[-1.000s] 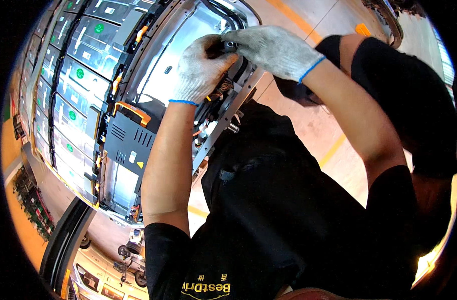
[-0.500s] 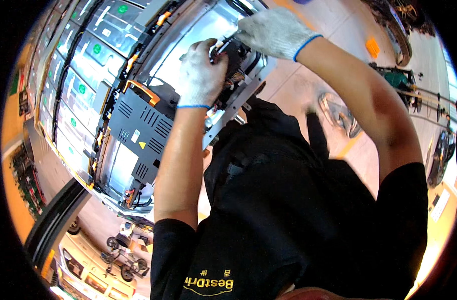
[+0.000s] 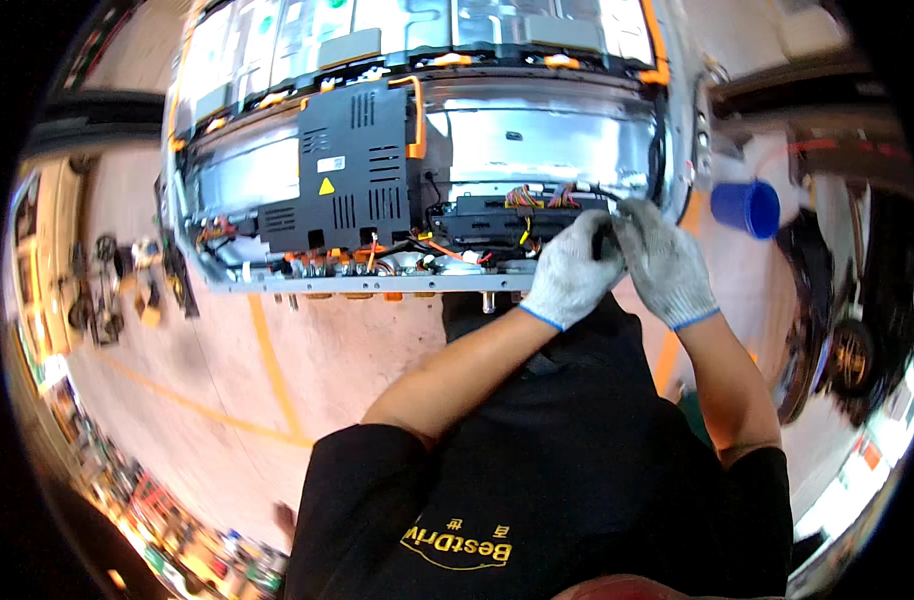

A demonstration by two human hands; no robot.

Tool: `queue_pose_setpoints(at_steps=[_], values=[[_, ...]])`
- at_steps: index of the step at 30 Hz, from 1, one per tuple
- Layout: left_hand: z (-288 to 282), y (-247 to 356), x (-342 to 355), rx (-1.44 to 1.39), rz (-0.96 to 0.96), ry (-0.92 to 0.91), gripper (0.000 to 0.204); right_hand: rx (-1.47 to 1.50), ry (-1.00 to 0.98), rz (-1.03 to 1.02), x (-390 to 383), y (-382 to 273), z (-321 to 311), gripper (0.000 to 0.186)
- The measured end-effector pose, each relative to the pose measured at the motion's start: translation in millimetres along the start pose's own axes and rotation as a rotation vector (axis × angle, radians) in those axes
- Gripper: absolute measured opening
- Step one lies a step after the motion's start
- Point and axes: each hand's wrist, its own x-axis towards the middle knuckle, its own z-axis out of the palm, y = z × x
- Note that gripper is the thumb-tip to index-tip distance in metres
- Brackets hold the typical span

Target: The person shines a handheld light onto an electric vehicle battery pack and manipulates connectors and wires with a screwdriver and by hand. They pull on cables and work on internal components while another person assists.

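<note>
The fingers of the right hand bend over toward those of the left hand, tips nearly meeting. The left thumb and fingers curl around a dark gap; whether either hand grips anything, and how tightly, cannot be told, as the gloves hide it. Both gloves are pale, greyed at the fingers, with blue cuffs.

The hands are at the near right corner of the pack. Just left of the left hand sits the module, long and black, with bunched wires along its far edge and a yellow tag on the near side. A black cable runs down the pack's right end toward the right hand.

Further left lies the box, black and slotted, with an orange handle on its right side. Beyond stand the cells, silvery and in rows.

The person, in a black shirt, stands at the pack's near edge. Past its right end is a blue bucket; yellow lines cross the floor.
</note>
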Motion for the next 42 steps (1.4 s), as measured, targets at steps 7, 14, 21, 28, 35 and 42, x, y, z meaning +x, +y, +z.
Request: queue_pose_setpoints(at_steps=[7, 14, 21, 28, 35, 42], values=[[39, 3, -20, 0.093, 0.034, 0.333, 0.053, -0.031, -0.362, -0.548, 40, 37, -48, 0.04], [87, -10, -18, -0.08, 0.129, 0.64, 0.06, -0.214, -0.293, -0.757, 52, 27, -50, 0.042], [102, -7, -19, -0.299, 0.081, 0.662, 0.06, -0.208, -0.264, -0.85, 58, 37, -47, 0.043], [98, -14, -19, 0.031, 0.122, 0.692, 0.067, -0.292, -0.246, -0.97, 48, 13, -68, 0.04], [97, 2, -24, -0.298, 0.058, 0.592, 0.07, -0.225, -0.22, -0.892, 49, 18, -60, 0.033], [97, -9, -20, -0.058, 0.101, 0.723, 0.066, -0.312, -0.342, -0.671, 61, 37, -51, 0.034]])
